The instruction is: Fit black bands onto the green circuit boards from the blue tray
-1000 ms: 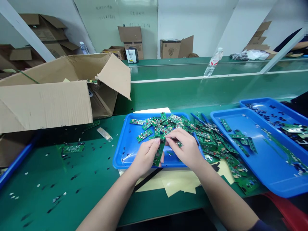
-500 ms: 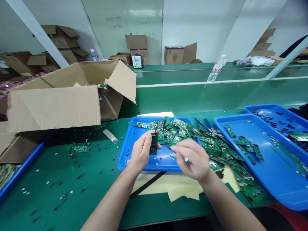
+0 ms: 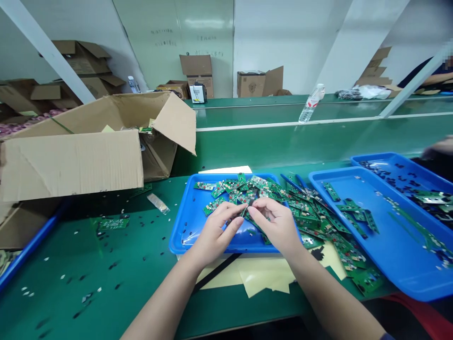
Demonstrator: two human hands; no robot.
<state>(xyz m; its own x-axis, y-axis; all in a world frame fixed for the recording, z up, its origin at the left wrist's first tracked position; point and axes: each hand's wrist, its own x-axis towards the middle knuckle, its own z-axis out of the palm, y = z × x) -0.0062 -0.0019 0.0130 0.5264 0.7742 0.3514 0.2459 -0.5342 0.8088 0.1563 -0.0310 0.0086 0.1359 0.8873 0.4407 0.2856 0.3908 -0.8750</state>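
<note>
Over the front blue tray (image 3: 175, 238), my left hand (image 3: 219, 229) pinches a small circuit board (image 3: 244, 211), now turned nearly edge-on. My right hand (image 3: 278, 224) is closed against the board's right side, thumb and forefinger together at a dark strip (image 3: 253, 196) that sticks up there. How the strip joins the board is hidden by the fingers. Green circuit boards (image 3: 264, 182) lie heaped in the back of the tray, and more boards (image 3: 311, 217) spill over its right side.
Blue-handled pliers or cutters (image 3: 295, 182) lie on the heap. Two more blue trays (image 3: 399, 278) stand right, holding boards and small parts. A cardboard box (image 3: 71, 165) stands left. Black and white bits litter the green table (image 3: 141, 283). Another person's hand (image 3: 440, 146) shows far right.
My right hand has moved left and up to meet the board. The board in my left hand has turned from face-on to nearly edge-on. The camera view has shifted slightly.
</note>
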